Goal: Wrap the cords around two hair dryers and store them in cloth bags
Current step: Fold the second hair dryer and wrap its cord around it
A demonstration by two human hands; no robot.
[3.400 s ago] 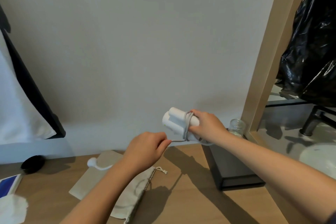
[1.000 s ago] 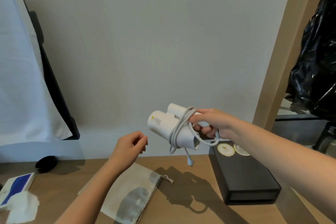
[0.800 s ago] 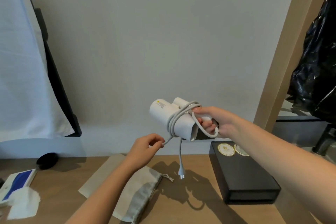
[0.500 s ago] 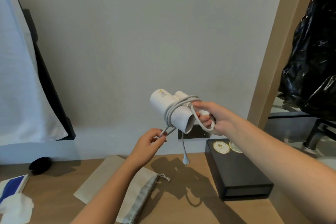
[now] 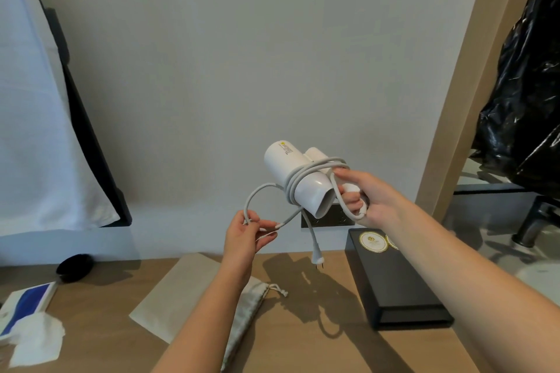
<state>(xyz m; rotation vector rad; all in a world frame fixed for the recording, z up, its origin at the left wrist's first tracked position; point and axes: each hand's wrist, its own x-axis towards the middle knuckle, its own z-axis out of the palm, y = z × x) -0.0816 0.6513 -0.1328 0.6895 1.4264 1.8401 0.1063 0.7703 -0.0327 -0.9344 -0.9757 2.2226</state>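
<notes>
— Since the cloth bag lies on the counter below and left of the hair dryer, why is nothing in it yet?

— The cord is not fully wound, I judge. The left hand, lower left of the dryer, pinches a slack loop between thumb and fingers, probably to lay another turn over the barrel.

— And the plug?

— It hangs free just below the dryer, clear of the counter, so some tail is left to wind.

— The dryer itself?

— It is up in the air, with several turns circling its barrel and folded handle. At the dryer's right, the right hand curls round the handle end. Its thumb lies on the turns and a loop of cord runs over its fingers, likely to steady the dryer against the pull.
</notes>
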